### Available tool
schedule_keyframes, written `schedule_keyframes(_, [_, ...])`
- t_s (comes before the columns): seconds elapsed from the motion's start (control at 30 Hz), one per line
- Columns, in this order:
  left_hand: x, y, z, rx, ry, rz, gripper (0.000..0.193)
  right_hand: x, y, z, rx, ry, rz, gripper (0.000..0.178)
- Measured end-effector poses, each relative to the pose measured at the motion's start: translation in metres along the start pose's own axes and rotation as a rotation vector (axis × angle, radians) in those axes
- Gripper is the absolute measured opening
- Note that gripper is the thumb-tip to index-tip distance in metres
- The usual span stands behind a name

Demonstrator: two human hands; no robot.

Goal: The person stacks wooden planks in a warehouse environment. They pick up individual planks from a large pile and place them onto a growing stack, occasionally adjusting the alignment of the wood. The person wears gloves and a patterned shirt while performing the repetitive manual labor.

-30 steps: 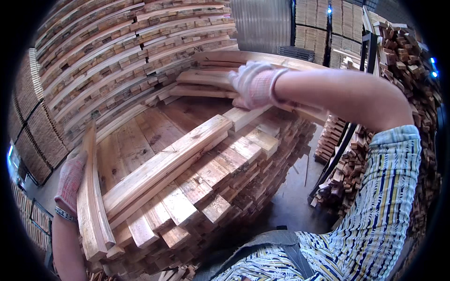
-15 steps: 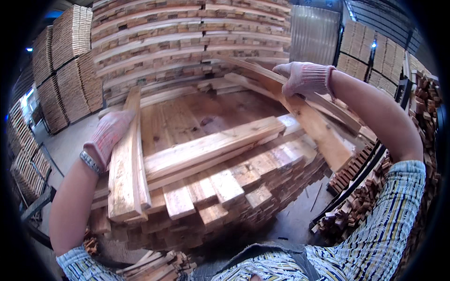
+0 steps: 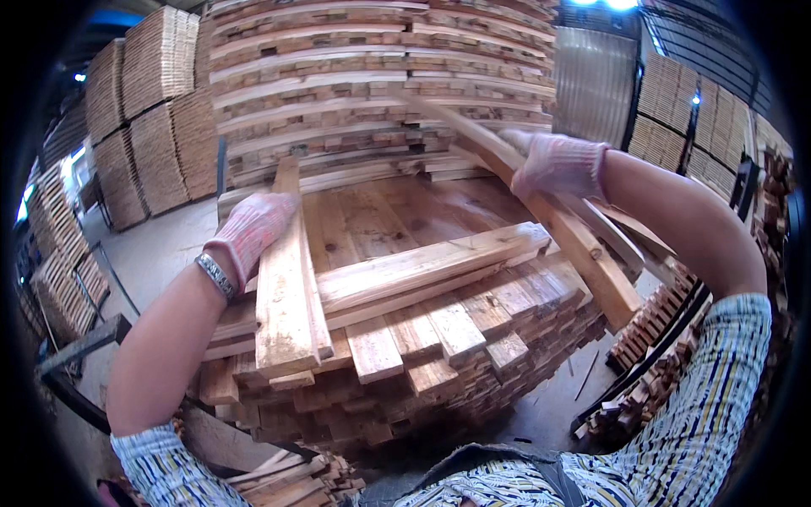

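Note:
My left hand point(image 3: 263, 221), in a pale knitted glove, is closed on the upper part of a wooden plank point(image 3: 285, 325). That plank lies lengthwise over the left end of the stack, against another narrow piece. My right hand point(image 3: 559, 164), gloved too, is closed around a long board point(image 3: 591, 262) that slants from the far middle down to the near right; its far end is blurred. Between my hands, a thick light plank point(image 3: 431, 266) lies crosswise on the stacked boards point(image 3: 376, 351). The fingertips of both hands are partly hidden.
A tall layered wall of boards point(image 3: 329, 89) rises behind the stack. Large lumber bundles point(image 3: 152, 160) stand at far left. Racks of short wood pieces point(image 3: 646, 372) are at right, a metal rail point(image 3: 80, 351) at left. Loose sticks point(image 3: 291, 477) lie below the stack.
The whole view has shifted, so the stack sits farther right. The board in my right hand has turned and shows less of its broad face. My left hand stays on its plank.

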State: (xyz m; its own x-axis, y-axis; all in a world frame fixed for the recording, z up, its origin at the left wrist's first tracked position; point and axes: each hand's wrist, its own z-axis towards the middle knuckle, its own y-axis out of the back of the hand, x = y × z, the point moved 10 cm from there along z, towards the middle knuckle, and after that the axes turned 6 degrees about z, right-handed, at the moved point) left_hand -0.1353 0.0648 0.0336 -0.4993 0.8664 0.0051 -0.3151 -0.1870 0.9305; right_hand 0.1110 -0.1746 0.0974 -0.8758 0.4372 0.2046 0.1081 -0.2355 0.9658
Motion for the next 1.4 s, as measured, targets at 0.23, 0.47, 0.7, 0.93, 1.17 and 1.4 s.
schedule_keyframes(0.23, [-0.001,-0.008,0.002,0.028,0.049,-0.083,0.035,0.091,-0.044,0.048,0.26,0.019,0.806,0.05])
schedule_keyframes(0.47, [0.0,0.001,-0.009,0.021,0.028,-0.003,0.034,0.125,-0.098,0.083,0.292,0.297,-0.064,0.046])
schedule_keyframes(0.7, [-0.018,0.003,0.004,0.029,-0.012,0.17,0.033,0.197,-0.112,0.07,0.043,0.662,-0.353,0.02])
schedule_keyframes(0.93, [0.084,-0.034,-0.002,0.011,-0.018,-0.459,0.028,0.285,-0.128,0.065,0.097,0.578,0.082,0.03])
schedule_keyframes(1.17, [0.096,-0.004,-0.07,0.04,0.728,-0.881,0.035,0.356,-0.156,0.048,0.025,0.916,-0.352,0.021])
schedule_keyframes(1.4, [0.134,0.009,-0.047,-0.001,0.361,-0.445,0.032,0.385,-0.175,0.092,-0.055,0.866,-0.311,0.027])
